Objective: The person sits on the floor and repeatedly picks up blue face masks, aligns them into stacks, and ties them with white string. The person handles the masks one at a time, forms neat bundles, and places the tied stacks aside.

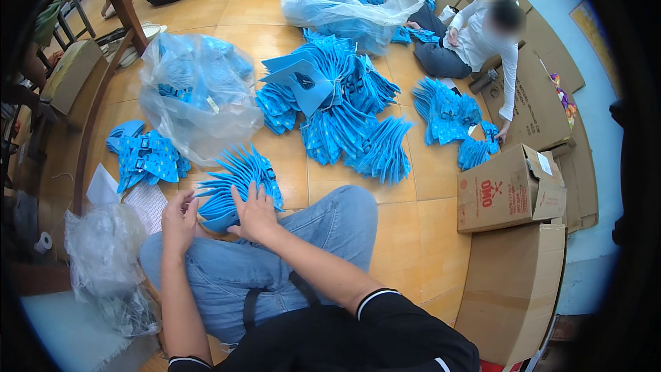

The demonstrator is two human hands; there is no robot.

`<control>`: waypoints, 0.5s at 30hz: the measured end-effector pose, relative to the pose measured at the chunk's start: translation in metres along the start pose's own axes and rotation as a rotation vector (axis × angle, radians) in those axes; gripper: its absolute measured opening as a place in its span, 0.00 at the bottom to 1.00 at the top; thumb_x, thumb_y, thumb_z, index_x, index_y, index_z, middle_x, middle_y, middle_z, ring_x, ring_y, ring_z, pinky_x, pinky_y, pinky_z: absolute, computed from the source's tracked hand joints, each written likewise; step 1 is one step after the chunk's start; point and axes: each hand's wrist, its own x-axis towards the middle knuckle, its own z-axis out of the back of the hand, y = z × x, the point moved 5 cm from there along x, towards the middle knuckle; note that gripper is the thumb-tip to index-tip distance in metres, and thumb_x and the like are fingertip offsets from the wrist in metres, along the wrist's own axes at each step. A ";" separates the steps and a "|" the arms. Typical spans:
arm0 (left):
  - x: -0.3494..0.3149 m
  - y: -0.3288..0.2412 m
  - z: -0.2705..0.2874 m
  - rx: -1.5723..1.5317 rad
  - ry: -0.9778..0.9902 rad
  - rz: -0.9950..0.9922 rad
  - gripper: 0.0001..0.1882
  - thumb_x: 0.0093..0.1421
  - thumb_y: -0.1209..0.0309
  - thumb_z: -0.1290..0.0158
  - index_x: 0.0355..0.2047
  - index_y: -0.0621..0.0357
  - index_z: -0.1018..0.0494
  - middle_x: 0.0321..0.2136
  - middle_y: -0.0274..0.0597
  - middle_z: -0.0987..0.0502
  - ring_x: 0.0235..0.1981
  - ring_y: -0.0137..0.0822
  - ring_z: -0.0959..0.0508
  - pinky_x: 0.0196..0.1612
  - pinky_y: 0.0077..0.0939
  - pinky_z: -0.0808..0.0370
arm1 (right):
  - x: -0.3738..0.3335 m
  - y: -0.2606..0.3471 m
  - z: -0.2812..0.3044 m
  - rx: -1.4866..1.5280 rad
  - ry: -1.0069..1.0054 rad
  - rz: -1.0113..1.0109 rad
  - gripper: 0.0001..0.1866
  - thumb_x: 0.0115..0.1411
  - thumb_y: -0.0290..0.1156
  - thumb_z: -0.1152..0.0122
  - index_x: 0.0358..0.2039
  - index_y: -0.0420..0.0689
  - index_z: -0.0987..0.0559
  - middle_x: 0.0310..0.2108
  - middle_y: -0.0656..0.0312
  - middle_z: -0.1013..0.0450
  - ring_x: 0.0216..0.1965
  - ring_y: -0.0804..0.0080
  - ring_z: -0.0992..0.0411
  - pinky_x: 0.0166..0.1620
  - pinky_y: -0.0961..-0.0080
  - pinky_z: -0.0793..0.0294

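Observation:
In front of my crossed legs stands a fanned stack of blue fabric pieces (237,182) with black buckles on its right side. My right hand (256,215) rests on the near right part of the stack, its fingers spread. At the stack's left edge my left hand (180,219) is held up with loosely bent fingers and nothing visible in it. A smaller pile of the same blue pieces (147,158), patterned and buckled, lies to the left. Straight ahead spreads a large heap of blue pieces (337,89), with one flat piece on top showing a dark-edged opening.
Clear plastic bags (227,127) (303,0) hold more blue pieces. Crumpled plastic (107,255) and a printed sheet (146,204) lie at my left. A seated person (482,34) at the far right reaches toward smaller blue piles (447,111). Cardboard boxes (506,289) stand at my right.

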 end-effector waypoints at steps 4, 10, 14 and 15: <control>-0.005 -0.002 0.000 0.045 0.054 -0.008 0.13 0.59 0.73 0.45 0.43 0.67 0.25 0.32 0.49 0.20 0.30 0.36 0.21 0.35 0.28 0.24 | 0.021 -0.010 -0.035 -0.026 -0.158 -0.165 0.51 0.46 0.32 0.34 0.70 0.56 0.49 0.66 0.36 0.53 0.42 0.52 0.30 0.44 0.59 0.29; -0.006 -0.008 -0.005 0.154 0.128 -0.025 0.14 0.59 0.70 0.44 0.43 0.65 0.25 0.32 0.50 0.20 0.31 0.41 0.20 0.35 0.32 0.24 | 0.020 -0.057 -0.022 0.188 -0.138 -0.196 0.49 0.48 0.30 0.36 0.69 0.55 0.49 0.66 0.36 0.52 0.47 0.44 0.29 0.47 0.57 0.28; -0.008 -0.011 -0.002 0.143 0.106 -0.024 0.14 0.59 0.69 0.44 0.43 0.64 0.24 0.33 0.50 0.20 0.32 0.41 0.20 0.36 0.33 0.23 | -0.001 -0.094 0.031 0.505 -0.286 -0.192 0.43 0.53 0.32 0.35 0.67 0.49 0.44 0.63 0.41 0.43 0.58 0.44 0.34 0.57 0.57 0.32; -0.008 -0.011 -0.001 0.139 0.094 -0.014 0.14 0.59 0.69 0.44 0.43 0.64 0.24 0.33 0.50 0.20 0.32 0.41 0.20 0.36 0.33 0.23 | -0.005 -0.108 0.047 0.582 -0.315 -0.233 0.42 0.53 0.33 0.34 0.67 0.48 0.43 0.62 0.42 0.41 0.59 0.46 0.35 0.57 0.58 0.32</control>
